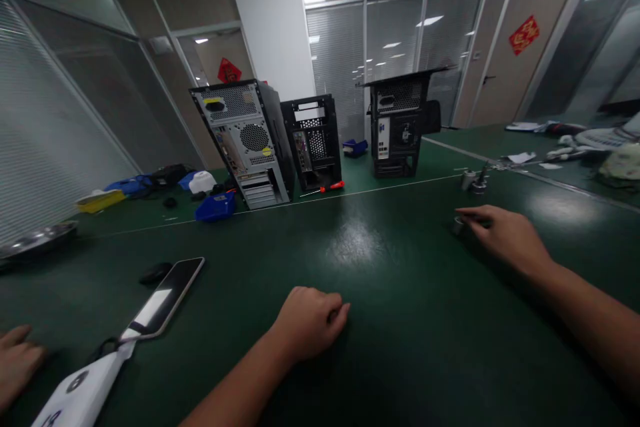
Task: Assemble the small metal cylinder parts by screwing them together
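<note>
My left hand [311, 320] rests on the green table [380, 347] near the front, fingers curled into a loose fist; nothing shows in it. My right hand [503, 233] reaches forward on the right, its fingers pinched on a small grey cylindrical part [459, 224] standing on the table. Two more small metal parts [473, 181] stand a little beyond it.
Three computer cases stand at the back: a grey one [247, 140], a black one [313, 140], another black one [400, 127]. A red-handled screwdriver [327, 187] lies near them. A phone [163, 298] lies front left, beside another person's hand [17, 360]. Blue and yellow bins sit far left.
</note>
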The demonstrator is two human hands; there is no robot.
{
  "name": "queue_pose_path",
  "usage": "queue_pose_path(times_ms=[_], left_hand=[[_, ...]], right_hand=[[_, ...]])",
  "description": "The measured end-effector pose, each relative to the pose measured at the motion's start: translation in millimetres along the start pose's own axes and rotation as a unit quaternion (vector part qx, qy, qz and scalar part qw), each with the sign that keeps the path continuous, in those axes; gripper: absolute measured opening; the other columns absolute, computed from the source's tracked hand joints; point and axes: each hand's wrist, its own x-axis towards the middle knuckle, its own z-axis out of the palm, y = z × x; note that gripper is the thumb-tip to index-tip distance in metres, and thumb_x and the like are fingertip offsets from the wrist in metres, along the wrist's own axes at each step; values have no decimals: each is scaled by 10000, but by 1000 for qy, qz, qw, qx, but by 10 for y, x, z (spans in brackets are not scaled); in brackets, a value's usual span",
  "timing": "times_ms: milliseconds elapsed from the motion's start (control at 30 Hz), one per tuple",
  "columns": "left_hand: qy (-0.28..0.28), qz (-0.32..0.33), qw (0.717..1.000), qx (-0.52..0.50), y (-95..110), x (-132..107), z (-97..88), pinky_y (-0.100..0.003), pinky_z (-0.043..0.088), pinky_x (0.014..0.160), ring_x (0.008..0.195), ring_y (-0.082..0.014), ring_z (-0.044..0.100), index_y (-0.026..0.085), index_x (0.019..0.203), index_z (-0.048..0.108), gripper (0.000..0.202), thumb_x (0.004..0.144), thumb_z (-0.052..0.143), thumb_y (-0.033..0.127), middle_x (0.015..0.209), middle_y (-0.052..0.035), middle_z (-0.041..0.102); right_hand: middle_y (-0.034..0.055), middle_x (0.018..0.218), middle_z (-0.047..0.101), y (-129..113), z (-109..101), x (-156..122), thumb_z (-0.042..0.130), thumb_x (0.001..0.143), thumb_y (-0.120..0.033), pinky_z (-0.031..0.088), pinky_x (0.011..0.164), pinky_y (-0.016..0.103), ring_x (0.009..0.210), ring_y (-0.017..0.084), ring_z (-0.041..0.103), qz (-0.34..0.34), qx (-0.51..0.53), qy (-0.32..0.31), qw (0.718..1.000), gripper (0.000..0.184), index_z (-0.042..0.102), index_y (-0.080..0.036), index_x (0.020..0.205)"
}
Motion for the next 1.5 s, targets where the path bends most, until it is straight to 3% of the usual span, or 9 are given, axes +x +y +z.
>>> queue_pose_path(times_ms=[267, 567, 767, 1000, 1167, 1300, 1500], left_hand=[[4, 6, 1000, 6, 4, -4, -6, -278, 226, 536, 508, -129, 476, 203, 706, 575, 375, 980, 377, 366, 587, 11, 568], [-1, 3, 1000, -3, 22, -6, -27, -268, 233, 537, 504, -126, 463, 203, 717, 578, 368, 980, 378, 365, 588, 13, 563], [-2, 1, 1000, 0, 17, -10, -24, -269, 239, 535, 501, -127, 458, 205, 714, 574, 369, 979, 376, 368, 584, 18, 556], [-2, 3, 1000, 1, 23, 0, -37, -271, 251, 534, 500, -126, 470, 200, 701, 577, 370, 977, 392, 365, 575, 17, 555], [-1, 4, 1000, 0, 33, 0, -52, -265, 255, 531, 498, -125, 475, 198, 707, 581, 370, 979, 391, 363, 576, 15, 561], [2, 4, 1000, 7, 33, -1, -47, -262, 275, 532, 501, -129, 487, 195, 705, 582, 370, 977, 398, 366, 574, 9, 560], [8, 5, 1000, 6, 20, -5, -17, -270, 264, 530, 503, -127, 497, 197, 708, 586, 376, 979, 386, 363, 577, 7, 567]], right_hand=[[11, 1133, 664, 49, 33, 22, 455, 904, -390, 481, 699, 338, 878, 216, 634, -27, -26, -16, 999, 365, 687, -291, 1167], [17, 1179, 657, -101, -50, 4, 448, 906, -412, 493, 718, 355, 906, 231, 642, -23, -46, -24, 998, 381, 672, -265, 1178], [10, 1058, 705, -44, -19, 10, 501, 878, -424, 485, 711, 347, 889, 229, 658, 4, -41, -12, 999, 365, 653, -281, 1177], [33, 1168, 669, -37, -15, 25, 447, 895, -399, 475, 716, 357, 894, 238, 648, -45, -44, -27, 998, 376, 681, -254, 1152], [26, 1095, 700, -51, -14, 22, 470, 893, -437, 483, 725, 362, 893, 243, 652, -4, -27, -32, 999, 386, 652, -268, 1188], [29, 1075, 697, -32, -1, 35, 507, 868, -465, 471, 718, 361, 882, 246, 646, 15, -5, -42, 999, 341, 683, -265, 1082], [55, 966, 686, -79, -30, 37, 520, 829, -613, 442, 638, 344, 807, 244, 627, 59, 7, -73, 996, 422, 681, -244, 956]])
